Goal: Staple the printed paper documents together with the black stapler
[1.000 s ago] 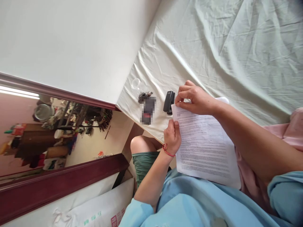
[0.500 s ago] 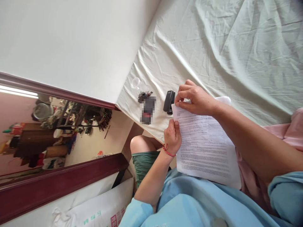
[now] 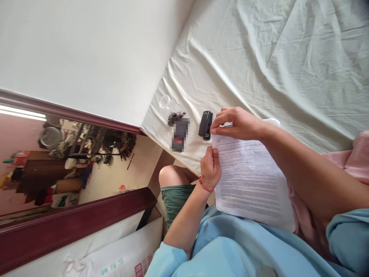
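- Printed paper (image 3: 248,181): in front of the blue shirt (image 3: 230,246), near edge against it; top-left corner now tucked under the right fingertips, where half a second ago the corner showed more clearly. Rest of sheet nearly same position.
- Looks: white, dense rows of small dark print, unreadable; short lines near top-left; lower corners rounded or curled. White edge also shows beyond the right forearm; can't tell how many sheets.
- Right hand (image 3: 242,123): has dropped a little, knuckles lower and flatter than in the earlier frame; thumb and index meet, pinching the top-left corner.
- Left hand (image 3: 210,165): practically unchanged; fingers curled, thumb on the paper's face, gripping left edge below that corner. Red cord bracelet (image 3: 205,186) on wrist.
- Black stapler (image 3: 205,125): unmoved, lying on the pale green bedsheet (image 3: 276,84) just beside right fingertips; contact can't be told.
- Farther left on bedsheet: pixelated dark item (image 3: 179,138), dark beaded string (image 3: 174,118) against it, clear plastic cup (image 3: 165,102) near the string.
- Around: green shorts (image 3: 175,202), pink cloth (image 3: 357,159) at right, white sack (image 3: 123,252) with green and red print lower left, dark red frame (image 3: 77,221) above it.
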The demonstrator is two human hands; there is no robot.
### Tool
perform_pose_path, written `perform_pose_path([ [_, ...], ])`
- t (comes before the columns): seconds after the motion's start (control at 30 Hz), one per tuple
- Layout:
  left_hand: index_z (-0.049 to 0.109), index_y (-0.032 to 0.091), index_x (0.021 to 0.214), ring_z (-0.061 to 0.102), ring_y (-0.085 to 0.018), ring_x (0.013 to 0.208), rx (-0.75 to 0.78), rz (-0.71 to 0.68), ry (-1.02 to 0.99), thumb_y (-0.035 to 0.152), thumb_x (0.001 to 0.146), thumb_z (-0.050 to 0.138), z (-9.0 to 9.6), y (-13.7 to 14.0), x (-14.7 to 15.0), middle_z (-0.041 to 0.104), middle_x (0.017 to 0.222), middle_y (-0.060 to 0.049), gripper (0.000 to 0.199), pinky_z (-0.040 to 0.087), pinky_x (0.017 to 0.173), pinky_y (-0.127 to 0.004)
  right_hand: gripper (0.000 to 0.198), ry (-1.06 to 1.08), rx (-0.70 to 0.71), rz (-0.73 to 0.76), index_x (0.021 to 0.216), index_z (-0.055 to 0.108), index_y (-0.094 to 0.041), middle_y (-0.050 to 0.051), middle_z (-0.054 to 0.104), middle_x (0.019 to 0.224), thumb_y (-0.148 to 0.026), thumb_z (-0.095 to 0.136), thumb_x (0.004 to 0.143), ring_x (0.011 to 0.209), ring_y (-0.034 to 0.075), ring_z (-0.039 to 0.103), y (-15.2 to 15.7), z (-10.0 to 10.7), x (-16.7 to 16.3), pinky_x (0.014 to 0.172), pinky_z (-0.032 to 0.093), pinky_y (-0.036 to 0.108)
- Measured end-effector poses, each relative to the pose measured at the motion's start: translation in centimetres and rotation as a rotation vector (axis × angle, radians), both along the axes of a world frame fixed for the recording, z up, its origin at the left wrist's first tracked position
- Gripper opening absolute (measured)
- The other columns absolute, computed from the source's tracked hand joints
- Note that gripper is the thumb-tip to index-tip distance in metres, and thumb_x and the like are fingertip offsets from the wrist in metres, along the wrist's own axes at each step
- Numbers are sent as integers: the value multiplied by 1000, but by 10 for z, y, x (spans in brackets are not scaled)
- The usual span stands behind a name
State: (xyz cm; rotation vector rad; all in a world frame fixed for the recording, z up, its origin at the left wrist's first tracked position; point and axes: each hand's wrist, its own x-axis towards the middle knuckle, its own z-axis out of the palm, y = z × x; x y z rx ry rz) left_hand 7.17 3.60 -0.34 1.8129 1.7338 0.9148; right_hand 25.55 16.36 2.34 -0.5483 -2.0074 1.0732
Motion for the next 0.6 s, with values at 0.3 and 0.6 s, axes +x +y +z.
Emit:
perform_pose_path([
  [0.3, 42, 24, 78, 41, -13, 58, -121, 14, -90, 68, 106, 37, -3, -6, -7, 44, 63, 4, 52, 31, 57, -29, 28, -47, 142, -154, 81, 77, -22, 4, 71, 79, -33, 58, 98, 77, 18, 49, 2, -3, -3, 78, 38, 35],
  [0.6, 52, 20, 78, 49, -13, 69, -294, 138, -404, 71, 99, 54, -18, -29, -31, 54, 72, 2, 55, 43, 66, -27, 32, -558, -23, -320, 81, 75, -20, 7, 74, 80, -32, 52, 101, 93, 26, 55, -2, -27, -22, 83, 31, 42],
])
